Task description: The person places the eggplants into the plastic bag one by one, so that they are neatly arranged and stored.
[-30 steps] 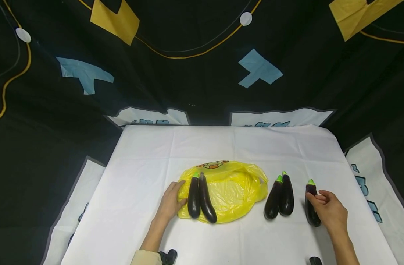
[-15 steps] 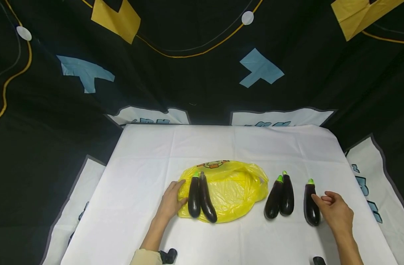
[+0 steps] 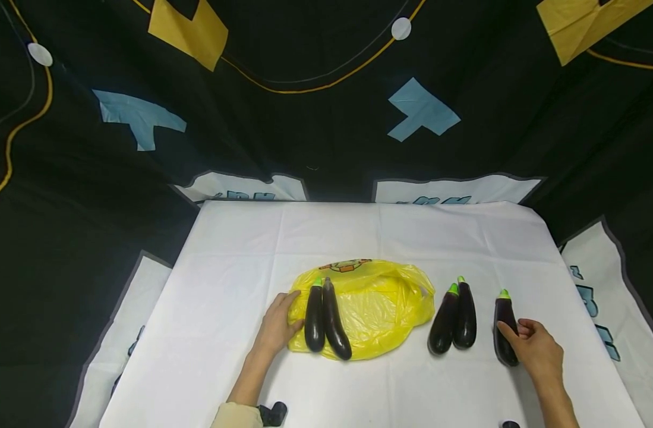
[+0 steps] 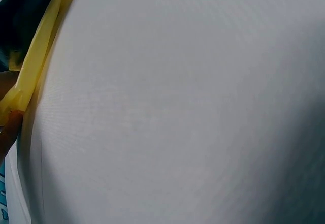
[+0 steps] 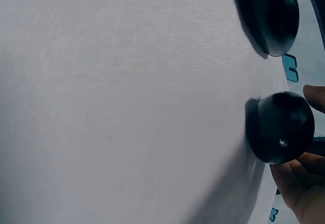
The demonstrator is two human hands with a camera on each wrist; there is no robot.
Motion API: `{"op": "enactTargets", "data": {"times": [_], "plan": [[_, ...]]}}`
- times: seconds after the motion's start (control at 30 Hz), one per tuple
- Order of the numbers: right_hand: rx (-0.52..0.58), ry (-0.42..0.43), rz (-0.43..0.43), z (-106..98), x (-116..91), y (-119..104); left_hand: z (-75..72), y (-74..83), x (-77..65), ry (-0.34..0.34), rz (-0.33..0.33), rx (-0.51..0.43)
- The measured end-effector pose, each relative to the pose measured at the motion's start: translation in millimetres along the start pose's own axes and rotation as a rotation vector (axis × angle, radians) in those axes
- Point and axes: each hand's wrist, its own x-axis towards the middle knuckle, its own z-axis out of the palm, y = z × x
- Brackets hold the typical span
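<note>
A yellow plastic bag (image 3: 374, 315) lies spread on the white-covered table, with two dark eggplants (image 3: 314, 321) side by side on its left part. My left hand (image 3: 275, 321) holds the bag's left edge; the left wrist view shows the yellow film (image 4: 33, 66) passing between the digits. To the right of the bag lies another pair of eggplants (image 3: 444, 324), leaning together. Farther right, my right hand (image 3: 537, 351) grips a single green-tipped eggplant (image 3: 502, 321), thumb across it and fingers along its right side. Its rounded end (image 5: 287, 127) shows between thumb and fingers in the right wrist view.
A white cloth (image 3: 331, 232) covers the table, with a dark curtain (image 3: 305, 137) behind it. Black wrist gear (image 3: 273, 414) shows below my left sleeve (image 3: 236, 416), and a small dark object (image 3: 510, 424) at the bottom edge.
My right hand drew slightly right, off the single eggplant, then came back, its thumb now across it and its fingers at the right side. My left hand and the bag stay put.
</note>
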Motion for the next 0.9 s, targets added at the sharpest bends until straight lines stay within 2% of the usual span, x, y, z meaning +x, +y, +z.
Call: {"op": "enactTargets", "data": {"times": [0.5, 0.9], "plan": [[0.051, -0.002, 0.046, 4.2, -3.6, 1.3, -0.1, 1.1, -1.4, 0.015, 0.013, -0.004], [0.074, -0.003, 0.056, 0.2, -5.1, -3.0, 0.1, 1.9, -0.5, 0.005, -0.008, 0.002]]}}
